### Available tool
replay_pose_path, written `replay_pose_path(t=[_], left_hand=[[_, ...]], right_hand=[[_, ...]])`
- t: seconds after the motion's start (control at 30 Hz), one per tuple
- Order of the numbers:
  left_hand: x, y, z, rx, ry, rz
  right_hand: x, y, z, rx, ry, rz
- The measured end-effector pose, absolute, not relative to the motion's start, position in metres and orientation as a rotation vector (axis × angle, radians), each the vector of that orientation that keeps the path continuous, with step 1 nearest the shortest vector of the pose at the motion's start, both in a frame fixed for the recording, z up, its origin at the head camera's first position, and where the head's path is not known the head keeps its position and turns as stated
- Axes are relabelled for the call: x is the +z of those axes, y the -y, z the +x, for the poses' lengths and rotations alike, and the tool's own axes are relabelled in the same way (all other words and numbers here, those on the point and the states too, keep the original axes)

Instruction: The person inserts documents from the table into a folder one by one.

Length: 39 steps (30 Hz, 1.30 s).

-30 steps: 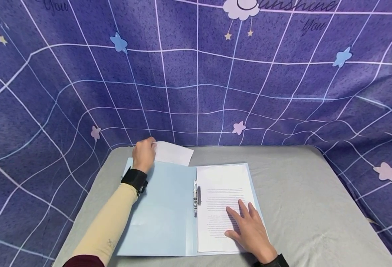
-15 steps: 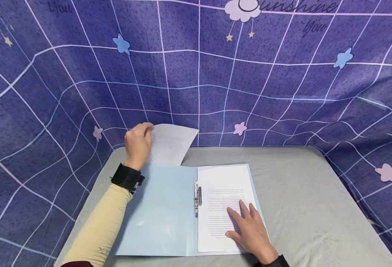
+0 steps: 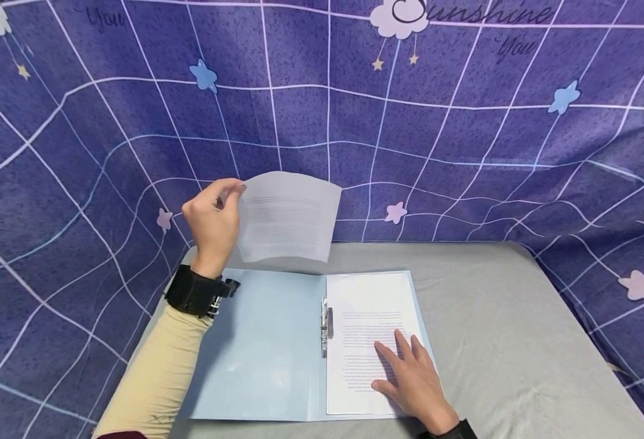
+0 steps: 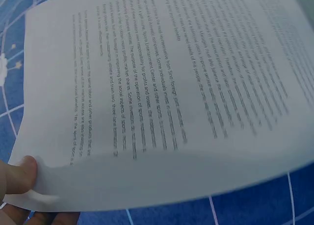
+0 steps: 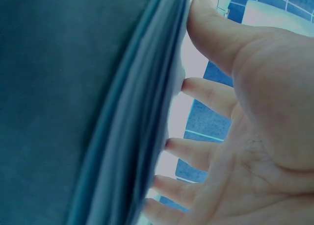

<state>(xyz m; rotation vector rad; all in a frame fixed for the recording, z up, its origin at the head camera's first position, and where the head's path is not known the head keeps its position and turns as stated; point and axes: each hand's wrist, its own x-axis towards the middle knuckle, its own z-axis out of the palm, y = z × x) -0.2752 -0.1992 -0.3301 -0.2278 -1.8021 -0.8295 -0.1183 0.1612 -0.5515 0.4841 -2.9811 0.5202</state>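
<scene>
My left hand (image 3: 214,219) pinches the corner of a printed sheet of paper (image 3: 289,216), raised upright behind the folder with its top edge bowed. In the left wrist view the thumb (image 4: 24,173) presses on the sheet's corner, lines of text filling the page. A light blue ring-binder folder (image 3: 267,341) lies spread flat, its metal clip (image 3: 324,326) along the spine. On its right side rests a stack of printed paper (image 3: 366,292). My right hand (image 3: 410,381) lies with fingers spread on that stack; the right wrist view shows the fingertips (image 5: 196,90) against the pages.
A grey cloth (image 3: 508,329) covers the table. Behind and at both sides hangs a purple-blue curtain (image 3: 465,140) with a line grid and stars. The raised sheet overlaps the curtain in the head view.
My left hand has risen and moved slightly left, lifting the sheet from behind the folder's top edge into full view. The right hand has stayed on the stack.
</scene>
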Motion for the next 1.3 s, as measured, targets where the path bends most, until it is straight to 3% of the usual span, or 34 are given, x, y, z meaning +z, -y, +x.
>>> replay_pose_path(t=[0.4,0.83,1.3], left_hand=[[-0.333,0.180,-0.252,-1.122,1.941,-0.180],[-0.341,0.156,-0.228,-1.487,2.048,-0.302],[-0.365,0.141,-0.222,-1.595,2.143,-0.307]], right_hand=[[-0.543,-0.163,-0.128,0.667,2.760,0.465],[-0.528,-0.169,-0.146,1.030,2.270,0.375],[-0.513,-0.172,-0.139,1.206,2.088,0.201]])
